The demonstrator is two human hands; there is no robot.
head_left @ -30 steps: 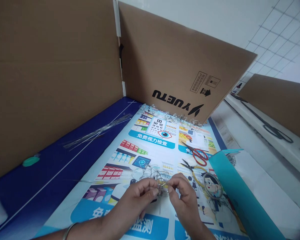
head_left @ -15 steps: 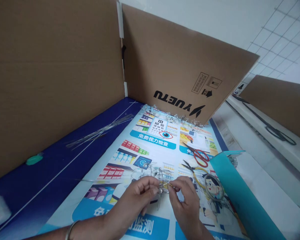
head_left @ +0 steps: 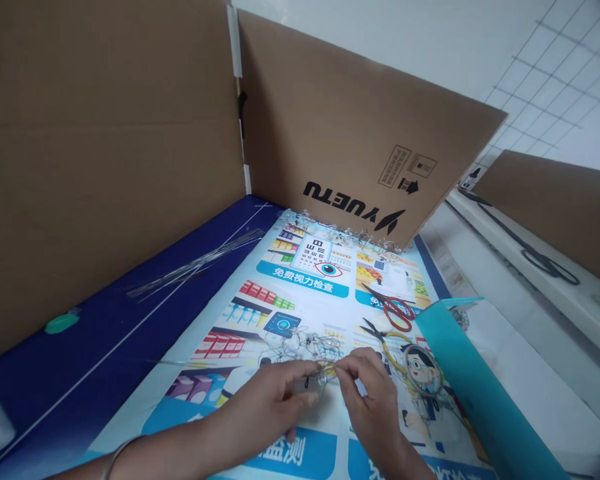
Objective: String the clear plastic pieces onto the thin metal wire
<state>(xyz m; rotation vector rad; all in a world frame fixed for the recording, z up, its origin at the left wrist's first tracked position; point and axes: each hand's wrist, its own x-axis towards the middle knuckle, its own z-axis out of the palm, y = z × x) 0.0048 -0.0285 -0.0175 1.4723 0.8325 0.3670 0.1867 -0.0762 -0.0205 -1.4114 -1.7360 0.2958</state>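
Beaded wire piece (head_left: 324,372) sits low over the poster (head_left: 280,293), pinched from both ends, left hand (head_left: 275,407) and right hand (head_left: 373,393) equally near, its strand running crosswise between their closed fingertips.

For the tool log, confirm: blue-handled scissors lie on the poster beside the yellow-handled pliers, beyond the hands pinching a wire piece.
Head view: the scissors have red handles, not blue. They lie on the poster beside the yellow-handled pliers, beyond the left hand and right hand pinching the wire piece.

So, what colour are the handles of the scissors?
The scissors handles are red; the head view shows them.
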